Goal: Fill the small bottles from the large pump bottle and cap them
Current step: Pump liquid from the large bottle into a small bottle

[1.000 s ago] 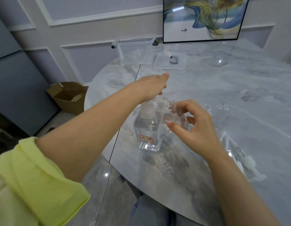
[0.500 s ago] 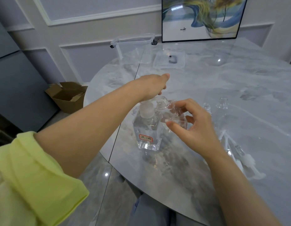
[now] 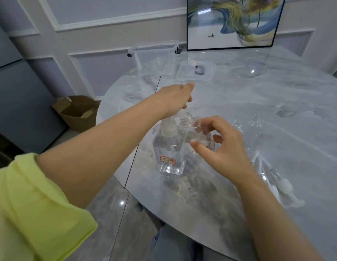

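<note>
The large clear pump bottle point(image 3: 168, 147) with a red-framed label stands near the table's front left edge. My left hand point(image 3: 175, 98) rests palm down on its white pump head, which is mostly hidden under the hand. My right hand point(image 3: 226, 147) grips a small clear bottle point(image 3: 199, 132), tilted so that its open threaded neck sits beside the pump head. Two more small clear bottles point(image 3: 256, 120) stand open just beyond my right hand.
Several white pump caps with tubes point(image 3: 277, 178) lie to the right of my right arm. A clear plastic box point(image 3: 154, 59) and its lid point(image 3: 196, 70) sit at the table's far side, below a framed picture point(image 3: 231, 21). A cardboard box point(image 3: 77, 112) is on the floor at left.
</note>
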Demonstrator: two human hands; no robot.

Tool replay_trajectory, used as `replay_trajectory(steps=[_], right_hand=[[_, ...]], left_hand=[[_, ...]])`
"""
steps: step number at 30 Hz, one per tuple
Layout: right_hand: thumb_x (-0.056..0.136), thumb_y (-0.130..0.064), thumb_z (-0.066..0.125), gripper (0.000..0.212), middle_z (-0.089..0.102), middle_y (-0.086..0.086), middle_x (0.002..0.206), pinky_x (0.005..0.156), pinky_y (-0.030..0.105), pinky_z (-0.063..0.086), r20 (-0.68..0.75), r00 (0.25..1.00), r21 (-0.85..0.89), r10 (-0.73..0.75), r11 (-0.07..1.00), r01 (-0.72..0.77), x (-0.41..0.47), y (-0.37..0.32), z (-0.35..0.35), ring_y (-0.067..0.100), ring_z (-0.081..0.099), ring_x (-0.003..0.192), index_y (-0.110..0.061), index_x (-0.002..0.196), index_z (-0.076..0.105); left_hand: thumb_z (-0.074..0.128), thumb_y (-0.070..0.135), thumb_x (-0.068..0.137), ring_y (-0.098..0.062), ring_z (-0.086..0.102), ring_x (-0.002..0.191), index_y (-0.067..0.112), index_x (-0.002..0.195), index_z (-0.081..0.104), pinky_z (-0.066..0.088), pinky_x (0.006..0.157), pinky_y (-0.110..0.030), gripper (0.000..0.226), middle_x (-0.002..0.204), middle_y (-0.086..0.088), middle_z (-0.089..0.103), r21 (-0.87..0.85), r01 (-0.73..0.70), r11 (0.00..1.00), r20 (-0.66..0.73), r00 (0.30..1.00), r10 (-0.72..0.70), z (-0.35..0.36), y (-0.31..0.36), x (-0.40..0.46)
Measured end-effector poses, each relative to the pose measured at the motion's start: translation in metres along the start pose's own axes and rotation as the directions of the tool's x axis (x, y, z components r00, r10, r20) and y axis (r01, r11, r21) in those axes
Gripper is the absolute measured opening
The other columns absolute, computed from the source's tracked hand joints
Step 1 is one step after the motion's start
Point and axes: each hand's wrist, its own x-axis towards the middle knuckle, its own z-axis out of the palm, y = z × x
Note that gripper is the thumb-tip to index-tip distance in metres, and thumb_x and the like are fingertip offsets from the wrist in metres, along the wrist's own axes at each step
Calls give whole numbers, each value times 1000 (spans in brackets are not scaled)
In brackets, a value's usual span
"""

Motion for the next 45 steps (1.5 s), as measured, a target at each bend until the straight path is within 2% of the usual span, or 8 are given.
replay_trajectory(steps=[7, 13, 19, 26, 31, 37, 41, 45], right_hand=[[76, -26, 77, 31, 64, -20, 98, 79, 20, 51, -15, 1000, -1, -6, 1000, 6, 0, 1, 1, 7, 63, 97, -35, 101, 61], [78, -24, 78, 29, 65, -14, 101, 79, 23, 53, -50, 998, 2, -34, 999, 35, -1, 3, 2, 11, 63, 97, -19, 105, 67], [78, -22, 78, 30, 64, -18, 101, 81, 12, 47, -34, 999, -12, -24, 1000, 23, -1, 3, 3, 7, 62, 97, -23, 105, 66], [75, -36, 72, 28, 64, -17, 97, 80, 21, 51, -31, 999, 39, 5, 999, -4, -1, -1, 4, 10, 62, 94, -26, 100, 64], [75, -30, 76, 28, 64, -18, 98, 79, 22, 50, -28, 999, 34, 15, 999, -14, 1, 1, 2, 10, 62, 95, -32, 100, 62], [74, -38, 72, 27, 63, -21, 98, 79, 17, 50, -20, 1000, 33, 7, 999, -7, 0, -3, 1, 9, 62, 96, -43, 97, 58], [74, -39, 72, 28, 65, -16, 98, 78, 26, 52, -15, 999, 36, 28, 999, -28, 0, -2, 3, 11, 64, 95, -29, 100, 65], [75, -29, 76, 28, 65, -19, 99, 76, 21, 51, -18, 1000, 37, 8, 999, -7, 0, -3, 2, 7, 63, 96, -30, 100, 63]], left_hand=[[21, 53, 108, -20, 59, 115, 23, 121, 66, 34, 89, -35, 56, 118, 2, 70, 29, 12, 999, 26, 1000, -13, -1, 1, 0], [21, 53, 108, -20, 60, 114, 22, 121, 66, 34, 87, -34, 56, 118, 1, 70, 21, 31, 999, 23, 999, -32, -6, 2, -5], [22, 54, 107, -20, 60, 115, 23, 124, 65, 35, 88, -34, 55, 120, 2, 68, 20, 18, 1000, 14, 1000, -19, -5, 6, -1], [22, 52, 108, -23, 56, 120, 25, 129, 64, 33, 95, -36, 54, 124, 0, 67, 69, 68, 995, 146, 986, -78, -1, -1, 1], [23, 53, 107, -19, 61, 111, 24, 123, 67, 35, 78, -31, 55, 119, 1, 70, 17, 37, 999, 121, 992, -39, -4, 0, 4], [23, 55, 106, -20, 61, 114, 24, 124, 67, 34, 91, -36, 57, 116, 3, 72, 44, 40, 998, 100, 994, -44, -5, 0, 2], [23, 58, 105, -16, 63, 105, 24, 124, 66, 39, 80, -29, 58, 113, 3, 72, 25, 61, 998, 88, 994, -63, -1, 0, 1], [21, 60, 105, -21, 61, 113, 25, 126, 65, 37, 93, -37, 61, 113, 3, 73, 32, 36, 999, 80, 996, -38, -2, -1, 0]])
